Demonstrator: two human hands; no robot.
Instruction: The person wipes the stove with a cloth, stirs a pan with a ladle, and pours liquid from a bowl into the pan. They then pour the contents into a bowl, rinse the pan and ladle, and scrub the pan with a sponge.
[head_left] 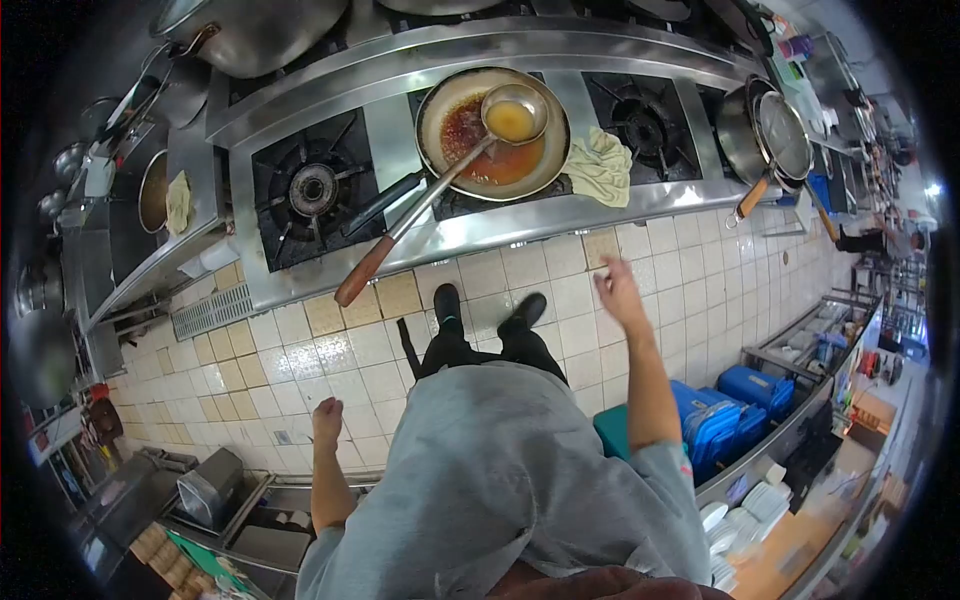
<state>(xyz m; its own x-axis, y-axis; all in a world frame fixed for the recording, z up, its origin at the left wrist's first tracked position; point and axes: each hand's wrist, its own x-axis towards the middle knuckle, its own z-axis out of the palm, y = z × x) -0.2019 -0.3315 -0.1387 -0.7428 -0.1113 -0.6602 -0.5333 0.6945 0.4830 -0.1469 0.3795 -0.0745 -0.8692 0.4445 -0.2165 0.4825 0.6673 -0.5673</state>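
At the far left of the stainless range (300,255), a large wok (250,35) sits on the back burner and a small cloth (178,202) lies on the side shelf, both well beyond the left hand (326,418). That hand hangs low beside the grey-shirted torso, fingers (322,408) curled loosely inward and holding nothing; it is nearest the cream-tiled floor (350,350). Ahead of those fingers lies a bare gas burner (313,190). Further right, a pan (492,135) of reddish sauce rests on the middle burner, and a long ladle (440,180) lies in it, its bowl filled with yellow liquid and its wooden handle jutting over the range edge toward the person. A crumpled pale cloth (600,165) lies just beside the pan, directly above the right hand (618,292). The right hand is raised toward the range front, fingers (612,268) spread and blurred, grasping nothing and touching nothing. Beyond it to the right, stacked pans (775,135) occupy the end burner, and blue lidded containers (725,415) sit on a lower shelf. No legible brand, label or writing appears anywhere. The room is a narrow commercial kitchen with steel counters on both sides.
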